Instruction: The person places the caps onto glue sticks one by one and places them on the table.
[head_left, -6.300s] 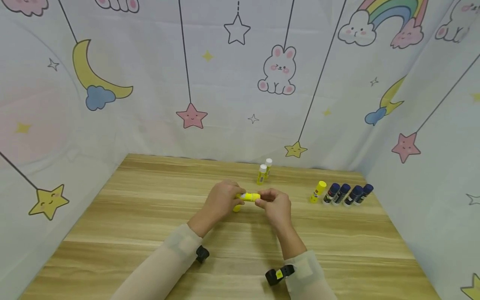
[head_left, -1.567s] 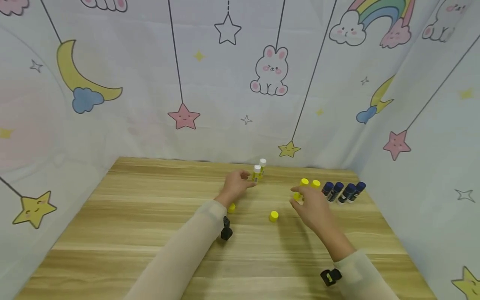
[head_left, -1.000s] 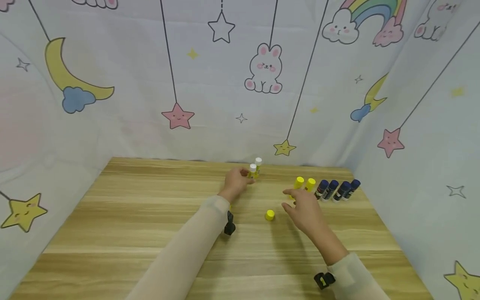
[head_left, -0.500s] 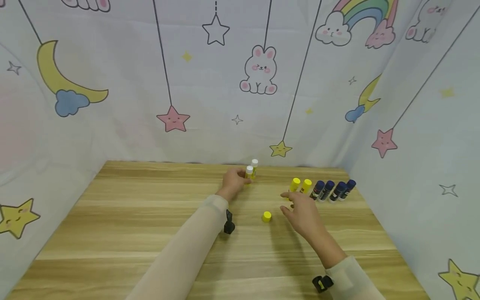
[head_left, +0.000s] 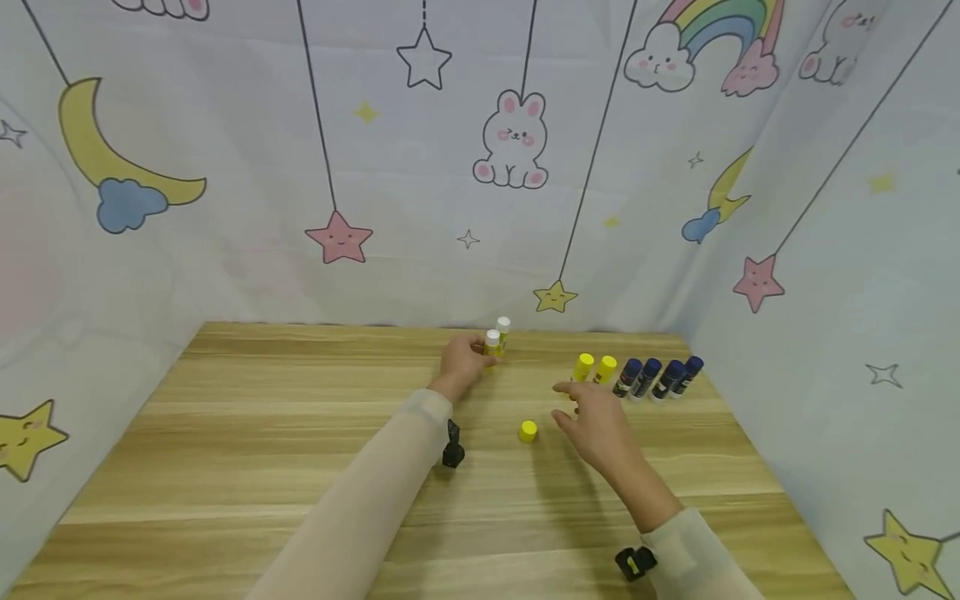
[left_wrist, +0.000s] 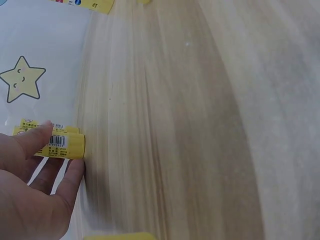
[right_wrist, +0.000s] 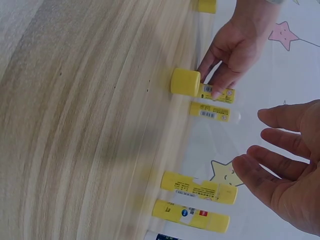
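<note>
My left hand (head_left: 461,362) pinches the front one of two white-capped yellow glue sticks (head_left: 492,342), which stands upright at the back of the table. In the left wrist view its barcode label (left_wrist: 57,140) shows between thumb and fingers. The other white-capped glue stick (head_left: 504,325) stands just behind it. My right hand (head_left: 600,421) hovers with fingers apart and nothing in them, in front of two yellow-capped glue sticks (head_left: 583,365). A loose yellow cap (head_left: 528,431) sits on the table between the hands. Another yellow cap (right_wrist: 207,6) appears in the right wrist view; my left arm hides it in the head view.
To the right of the yellow-capped sticks, several dark blue-capped glue sticks (head_left: 651,377) stand in a row. A patterned white curtain (head_left: 405,167) encloses the back and sides of the wooden table (head_left: 247,433).
Earlier both hands held a yellow glue stick; now two yellow-capped ones stand at right and a loose cap lies out. My left hand has reached the white-capped stick and taken hold.
</note>
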